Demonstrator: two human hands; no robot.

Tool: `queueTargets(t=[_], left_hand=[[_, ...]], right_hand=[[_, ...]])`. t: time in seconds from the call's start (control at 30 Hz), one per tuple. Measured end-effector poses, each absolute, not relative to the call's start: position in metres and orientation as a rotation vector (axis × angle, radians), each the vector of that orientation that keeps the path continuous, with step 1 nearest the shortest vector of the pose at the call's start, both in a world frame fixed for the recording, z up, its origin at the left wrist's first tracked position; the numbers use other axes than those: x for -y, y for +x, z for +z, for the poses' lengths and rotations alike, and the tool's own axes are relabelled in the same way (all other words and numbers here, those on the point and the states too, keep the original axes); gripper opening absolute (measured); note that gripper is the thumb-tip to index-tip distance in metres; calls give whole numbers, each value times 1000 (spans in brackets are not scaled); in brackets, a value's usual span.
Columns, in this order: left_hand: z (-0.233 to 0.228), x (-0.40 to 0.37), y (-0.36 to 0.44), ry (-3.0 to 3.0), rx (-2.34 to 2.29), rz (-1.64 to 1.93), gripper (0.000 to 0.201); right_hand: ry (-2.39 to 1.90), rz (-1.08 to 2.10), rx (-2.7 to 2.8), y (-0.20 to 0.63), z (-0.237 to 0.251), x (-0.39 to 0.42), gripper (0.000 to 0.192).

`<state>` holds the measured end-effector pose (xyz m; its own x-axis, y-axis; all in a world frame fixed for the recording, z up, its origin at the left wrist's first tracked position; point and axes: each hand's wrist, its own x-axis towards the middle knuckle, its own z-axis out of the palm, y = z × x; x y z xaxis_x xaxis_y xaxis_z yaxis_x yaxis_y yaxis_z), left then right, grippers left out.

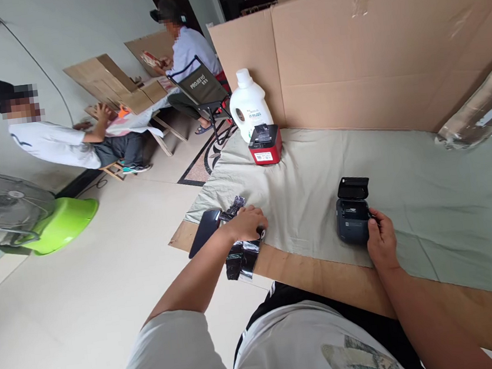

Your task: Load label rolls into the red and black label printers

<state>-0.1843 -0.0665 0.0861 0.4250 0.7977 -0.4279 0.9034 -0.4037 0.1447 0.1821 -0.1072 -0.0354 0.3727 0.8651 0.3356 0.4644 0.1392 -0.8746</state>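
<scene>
Gripping dark printer (353, 218) at its near corner was right hand (381, 242), lid up; left hand (247, 223) closed on black plastic strip (240, 255) beside phone (204, 230), on grey cloth (408, 201).

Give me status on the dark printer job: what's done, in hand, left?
Done: the dark printer sits on the grey cloth with its lid open. In hand: right hand steadies the printer; left hand rests closed on black wrapping at the table edge. Left: lid not yet closed; the red printer stands untouched.
</scene>
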Motion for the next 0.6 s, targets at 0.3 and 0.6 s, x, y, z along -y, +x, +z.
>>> queueTargets(t=[0.3, 0.6], left_hand=[[111, 70, -143, 2093, -1136, -355, 30], [115, 29, -8, 2237, -746, 120, 28]], right_hand=[[-1483, 472, 1243, 181, -37, 107, 45], [-1450, 492, 1244, 181, -44, 103, 50]])
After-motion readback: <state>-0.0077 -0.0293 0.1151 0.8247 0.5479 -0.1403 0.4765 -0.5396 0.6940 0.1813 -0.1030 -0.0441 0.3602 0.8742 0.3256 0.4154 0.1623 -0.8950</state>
